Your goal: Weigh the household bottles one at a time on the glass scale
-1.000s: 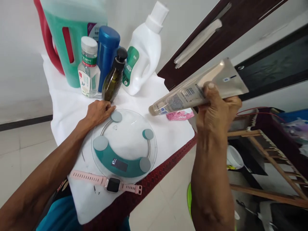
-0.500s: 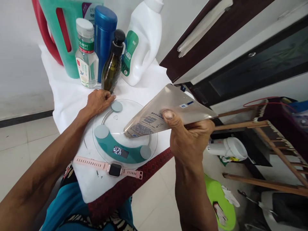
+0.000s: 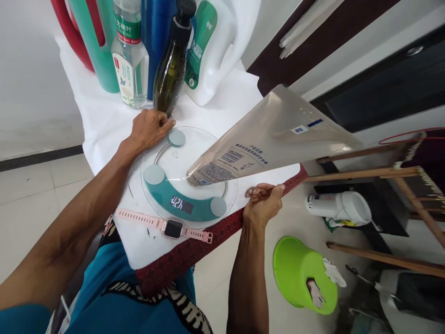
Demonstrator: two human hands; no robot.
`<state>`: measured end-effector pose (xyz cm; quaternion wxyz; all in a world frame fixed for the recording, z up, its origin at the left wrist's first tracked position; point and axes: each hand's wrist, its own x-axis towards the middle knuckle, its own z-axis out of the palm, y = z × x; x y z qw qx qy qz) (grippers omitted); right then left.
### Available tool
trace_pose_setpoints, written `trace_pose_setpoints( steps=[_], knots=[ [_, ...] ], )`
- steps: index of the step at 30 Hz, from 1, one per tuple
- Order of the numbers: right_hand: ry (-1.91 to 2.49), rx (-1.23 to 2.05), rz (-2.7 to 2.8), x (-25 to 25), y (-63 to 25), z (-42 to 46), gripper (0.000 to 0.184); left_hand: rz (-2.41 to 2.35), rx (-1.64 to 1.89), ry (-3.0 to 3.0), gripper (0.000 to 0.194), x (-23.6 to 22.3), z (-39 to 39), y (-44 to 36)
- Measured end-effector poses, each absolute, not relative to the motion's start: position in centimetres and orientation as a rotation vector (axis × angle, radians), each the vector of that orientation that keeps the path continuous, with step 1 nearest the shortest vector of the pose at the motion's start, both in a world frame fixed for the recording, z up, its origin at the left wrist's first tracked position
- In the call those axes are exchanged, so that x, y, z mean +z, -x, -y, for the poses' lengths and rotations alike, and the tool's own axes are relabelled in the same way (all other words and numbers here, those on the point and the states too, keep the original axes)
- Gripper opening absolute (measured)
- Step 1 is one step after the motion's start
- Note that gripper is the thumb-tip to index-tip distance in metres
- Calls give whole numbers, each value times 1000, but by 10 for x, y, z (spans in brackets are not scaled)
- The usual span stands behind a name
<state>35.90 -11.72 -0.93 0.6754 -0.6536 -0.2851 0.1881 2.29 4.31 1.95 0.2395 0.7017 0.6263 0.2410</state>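
A tall beige squeeze tube (image 3: pixel 253 144) with printed text stands by itself on a round glass scale (image 3: pixel 181 153), its narrow end down and its wide end up. On the scale's green band, a small display (image 3: pixel 181 204) shows lit digits. My left hand (image 3: pixel 151 127) rests on the white cloth at the scale's far left rim, fingers curled in with nothing visible in them, close against the foot of a dark pump bottle (image 3: pixel 170 69). Near the table's right edge, my right hand (image 3: pixel 264 199) is off the tube, palm up, fingers loosely bent and thumb apart, holding nothing.
A pink-strapped watch (image 3: pixel 173 228) lies before the scale. Behind stand a clear bottle (image 3: pixel 132 74), a blue bottle (image 3: pixel 153 41), a green jug (image 3: pixel 107 69) and a white jug (image 3: pixel 208 88). A lime-green tub (image 3: pixel 295 269) and wooden rails (image 3: pixel 378 257) are at right.
My right hand has let go of the tube and dropped down toward the table edge. The tube now stands alone on the scale. The view has tilted slightly; my left hand stays by the pump bottle.
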Motion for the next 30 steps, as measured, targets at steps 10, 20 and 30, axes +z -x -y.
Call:
trace_pose_setpoints(
  steps=[10,20,30],
  knots=[
    [1537,379,745,-14,-354,120,68,-1743,637,-1955,35,21,-43,-23],
    [1273,507,1205,59,-285,134,65,-1709,642,-1916,39,23,-40,-22],
    [1287,387,1181,95,-249,74,29,-1677,581,-1920,42,25,-39,-21]
  ],
)
